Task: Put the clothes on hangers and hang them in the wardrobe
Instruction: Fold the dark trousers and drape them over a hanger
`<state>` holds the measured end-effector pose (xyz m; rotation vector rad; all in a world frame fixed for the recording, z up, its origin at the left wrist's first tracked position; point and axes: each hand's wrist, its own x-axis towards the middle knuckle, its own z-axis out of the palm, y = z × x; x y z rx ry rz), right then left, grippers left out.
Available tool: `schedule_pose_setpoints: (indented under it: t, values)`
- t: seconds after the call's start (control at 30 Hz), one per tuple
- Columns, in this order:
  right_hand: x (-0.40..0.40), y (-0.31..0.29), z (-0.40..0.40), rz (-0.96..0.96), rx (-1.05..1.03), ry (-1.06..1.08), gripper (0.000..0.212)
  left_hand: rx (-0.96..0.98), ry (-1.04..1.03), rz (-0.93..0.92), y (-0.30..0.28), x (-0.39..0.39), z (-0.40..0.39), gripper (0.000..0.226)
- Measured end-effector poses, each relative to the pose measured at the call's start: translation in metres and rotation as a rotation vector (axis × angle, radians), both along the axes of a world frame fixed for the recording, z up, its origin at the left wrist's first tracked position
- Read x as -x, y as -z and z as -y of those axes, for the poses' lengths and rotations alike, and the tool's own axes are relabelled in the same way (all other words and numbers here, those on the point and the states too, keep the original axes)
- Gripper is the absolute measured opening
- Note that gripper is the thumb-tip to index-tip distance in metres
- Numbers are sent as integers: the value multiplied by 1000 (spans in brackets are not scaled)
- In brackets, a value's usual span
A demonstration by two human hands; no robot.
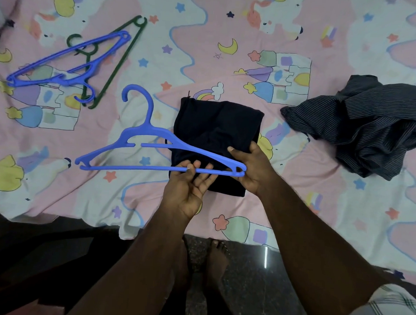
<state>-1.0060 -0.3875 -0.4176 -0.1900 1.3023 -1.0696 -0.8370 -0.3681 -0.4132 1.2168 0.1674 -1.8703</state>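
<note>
A blue plastic hanger is held flat just above a folded dark navy garment on the bed. My left hand is palm up under the hanger's bottom bar, with thumb and fingertips pinching the bar. My right hand grips the hanger's right end, thumb on top of the sloping arm. The hook points away from me, to the left of the garment.
A second blue hanger and a dark green hanger lie crossed at the bed's far left. A crumpled grey striped shirt lies at the right. The patterned pink bedsheet covers the bed; its near edge meets the dark floor by my bare feet.
</note>
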Motion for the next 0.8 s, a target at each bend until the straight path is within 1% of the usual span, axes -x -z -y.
schedule_pose_setpoints:
  t: [0.2, 0.37, 0.53, 0.63, 0.73, 0.8]
  values:
    - [3, 4, -2, -105, 24, -69, 35, -22, 37, -9, -7, -1, -1, 10]
    - [7, 7, -3, -113, 55, -64, 34, -31, 47, -12, -11, -2, 0, 10]
    - [6, 7, -2, -175, 64, -94, 36, -37, 65, -36, -13, -8, -2, 9]
    - [6, 7, -2, -205, 61, -104, 36, -46, 42, -62, -15, -10, 0, 8]
    - [5, 6, -3, -190, 64, -119, 35, -70, 39, -22, -14, -7, 2, 8]
    - [5, 4, -3, -104, 55, -114, 30, -86, 51, 2, -13, -2, 3, 8]
